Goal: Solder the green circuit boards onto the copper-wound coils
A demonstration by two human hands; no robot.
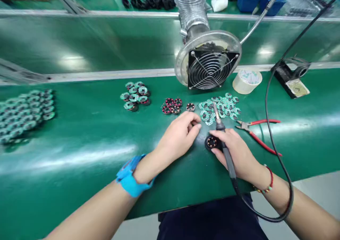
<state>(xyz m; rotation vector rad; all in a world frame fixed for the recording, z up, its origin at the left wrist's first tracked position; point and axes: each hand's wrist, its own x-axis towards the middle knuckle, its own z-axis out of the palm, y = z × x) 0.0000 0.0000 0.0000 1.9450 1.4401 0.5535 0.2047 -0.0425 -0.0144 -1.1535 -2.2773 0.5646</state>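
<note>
The person's right hand (236,155) is closed around a soldering iron (224,144), its handle running back along the hand and its tip pointing away toward the far side of the green table (79,151). The fingertips of that same hand rest against a small round black stator (211,142) with copper windings, which lies flat on the table just in front of the person, near the edge. The iron's black cable (276,162) loops off to the right and round the wrist.

The left hand (179,135) lies palm down just left of the stator, apart from it, fingers curled together with the tips tucked near the thumb; whether it pinches anything I cannot tell.

Just beyond the iron's tip sits a heap of small green circuit rings (220,107). Left of that heap are a few red-wound stators (172,106), and further left a cluster of assembled green-topped pieces (135,96). A bigger spread of them (23,114) lies at the far left.

Red-handled cutters (259,132) lie to the right of the hand. On the far side stand a fume fan (209,64), a tape roll (247,81) and an iron stand (290,77).
</note>
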